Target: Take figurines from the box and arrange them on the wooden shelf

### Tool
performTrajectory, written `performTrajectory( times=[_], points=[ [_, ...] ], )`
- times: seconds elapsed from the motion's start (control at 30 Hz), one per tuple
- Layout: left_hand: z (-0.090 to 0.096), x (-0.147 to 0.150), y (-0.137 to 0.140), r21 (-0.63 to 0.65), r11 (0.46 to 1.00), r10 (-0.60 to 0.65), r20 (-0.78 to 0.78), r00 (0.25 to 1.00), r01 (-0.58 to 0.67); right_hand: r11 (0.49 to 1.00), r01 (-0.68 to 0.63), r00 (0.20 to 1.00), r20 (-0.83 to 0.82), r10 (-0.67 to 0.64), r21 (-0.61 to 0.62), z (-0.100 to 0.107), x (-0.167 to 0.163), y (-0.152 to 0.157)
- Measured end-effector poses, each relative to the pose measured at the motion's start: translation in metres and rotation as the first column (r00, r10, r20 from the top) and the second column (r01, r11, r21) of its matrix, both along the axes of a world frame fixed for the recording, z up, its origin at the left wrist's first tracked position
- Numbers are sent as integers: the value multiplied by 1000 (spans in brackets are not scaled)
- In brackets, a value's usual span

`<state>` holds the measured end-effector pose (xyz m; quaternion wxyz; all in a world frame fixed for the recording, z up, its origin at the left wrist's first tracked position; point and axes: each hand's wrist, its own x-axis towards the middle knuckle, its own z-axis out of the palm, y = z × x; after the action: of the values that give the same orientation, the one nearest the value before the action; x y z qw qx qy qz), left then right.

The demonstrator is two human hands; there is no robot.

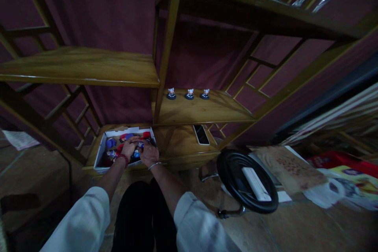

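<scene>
A white cardboard box (101, 153) full of small red, purple and blue figurines (111, 143) stands on the bottom shelf at the left. Both of my hands reach down into it. My left hand (130, 148), with a red bead bracelet at the wrist, lies among the figurines near the box's middle. Beside it on the right, my right hand (149, 153) wears a thin bangle and has its fingers bent over the figurines. The fingertips of both hands are dim and partly hidden, so whether either one grips a figurine cannot be made out.
Three small white-and-black figurines (189, 94) stand in a row on the middle shelf (203, 112). A phone (201, 134) lies on the lower shelf. A black round stool (230, 165) with a white box (256, 184) on it stands at the right, near bags and papers on the floor.
</scene>
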<state>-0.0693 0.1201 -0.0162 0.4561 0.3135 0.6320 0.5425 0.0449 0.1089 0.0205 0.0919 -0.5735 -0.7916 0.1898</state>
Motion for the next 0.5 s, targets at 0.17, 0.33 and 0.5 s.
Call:
performTrajectory(
  times=[0.17, 0.33, 0.5],
  points=[
    [0, 1, 0, -34, 999, 5, -39, 999, -6, 1000, 12, 999, -50, -11, 18, -1, 0, -1],
    [-8, -3, 4, -81, 997, 1, -112, 994, -10, 999, 31, 999, -42, -30, 28, -3, 0, -1],
    [-16, -7, 6, -113, 994, -13, -249, 968, -16, 999, 1, 1000, -15, 0, 36, -5, 2, -1]
  ],
)
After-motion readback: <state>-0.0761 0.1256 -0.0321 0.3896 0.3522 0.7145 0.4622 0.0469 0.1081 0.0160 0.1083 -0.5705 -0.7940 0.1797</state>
